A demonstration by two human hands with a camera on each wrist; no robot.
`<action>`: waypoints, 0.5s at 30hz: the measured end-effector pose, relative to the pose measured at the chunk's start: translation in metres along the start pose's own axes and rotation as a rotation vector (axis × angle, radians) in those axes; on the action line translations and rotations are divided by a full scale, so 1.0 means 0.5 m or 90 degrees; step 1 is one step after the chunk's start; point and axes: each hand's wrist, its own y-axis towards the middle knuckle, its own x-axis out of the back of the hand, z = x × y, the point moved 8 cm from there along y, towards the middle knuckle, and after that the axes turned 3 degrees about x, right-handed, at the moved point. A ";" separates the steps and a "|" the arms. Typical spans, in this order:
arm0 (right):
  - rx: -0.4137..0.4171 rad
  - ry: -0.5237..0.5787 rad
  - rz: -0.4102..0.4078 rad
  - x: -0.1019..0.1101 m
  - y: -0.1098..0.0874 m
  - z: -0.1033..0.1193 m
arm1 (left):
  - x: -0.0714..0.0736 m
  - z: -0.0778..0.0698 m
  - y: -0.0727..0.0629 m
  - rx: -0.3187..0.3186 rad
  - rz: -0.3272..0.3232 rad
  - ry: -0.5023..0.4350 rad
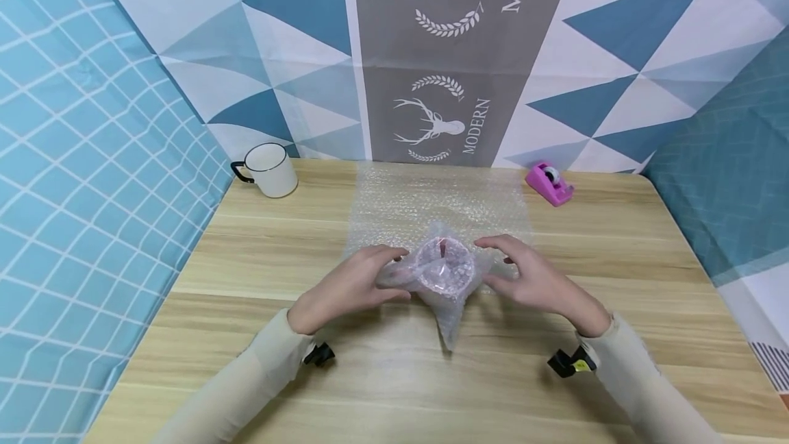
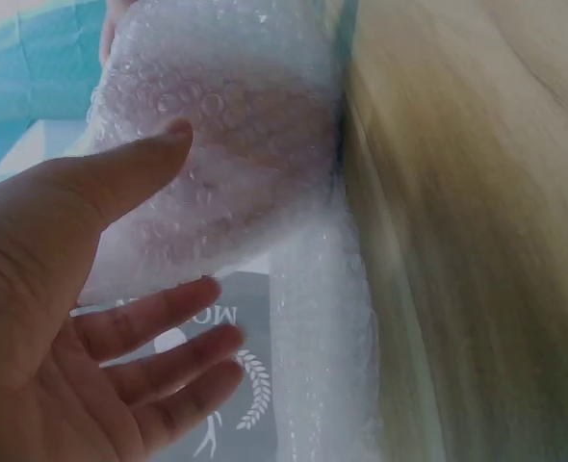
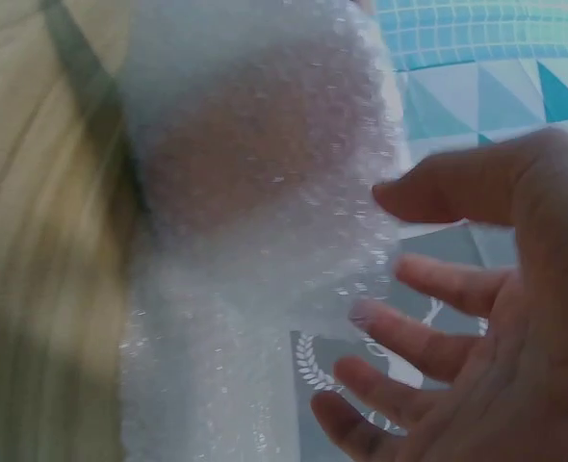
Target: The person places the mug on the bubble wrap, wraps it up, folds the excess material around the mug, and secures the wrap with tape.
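Note:
A bundle of bubble wrap [image 1: 445, 273] stands upright mid-table, its top gathered in loose folds and its corners sticking out. Through the plastic shows a blurred reddish-brown shape, its kind hidden by the wrap. At the bundle's left flap is my left hand [image 1: 364, 278], thumb and fingers spread apart around it. In the left wrist view the thumb [image 2: 154, 159] overlaps the wrap and three fingers extend below. My right hand [image 1: 530, 273] is by the right flap, thumb and fingers parted. The right wrist view has those fingertips [image 3: 363, 313] right at the wrap's edge.
Behind the bundle a flat bubble wrap sheet [image 1: 431, 190] lies toward the back edge. A white mug [image 1: 274, 173] with black rim and handle stands back left. At back right sits a pink tape dispenser [image 1: 550, 185]. Patterned cloth [image 1: 296, 40] hangs behind the wooden table [image 1: 394, 389].

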 end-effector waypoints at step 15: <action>-0.050 0.070 -0.008 -0.061 -0.016 -0.054 | 0.023 -0.007 -0.010 -0.077 -0.128 0.000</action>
